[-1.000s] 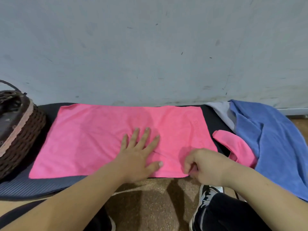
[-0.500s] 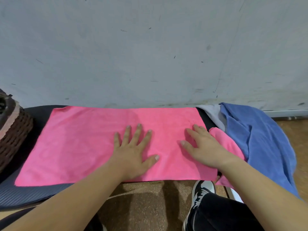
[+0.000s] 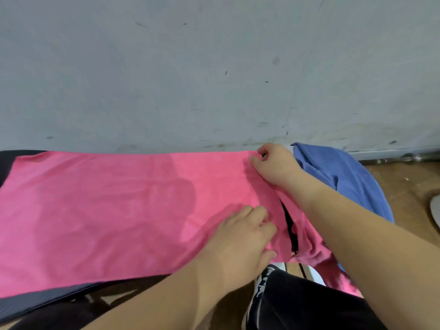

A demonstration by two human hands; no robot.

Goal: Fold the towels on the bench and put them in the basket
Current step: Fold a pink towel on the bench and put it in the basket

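Right hand pinches far right corner of pink towel | left hand curled at near right corner, grip unclear | risk: uneven lift skews fold

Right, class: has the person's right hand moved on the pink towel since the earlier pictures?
Yes. The right hand went away from the person, to the pink towel's far right corner beside the wall, which it now pinches.

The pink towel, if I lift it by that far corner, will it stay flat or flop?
Likely floppy: the pink towel lies thin and flat, creasing by the right hand pinching its far corner. Probably light, and its fuzzy surface should grip, not slip.
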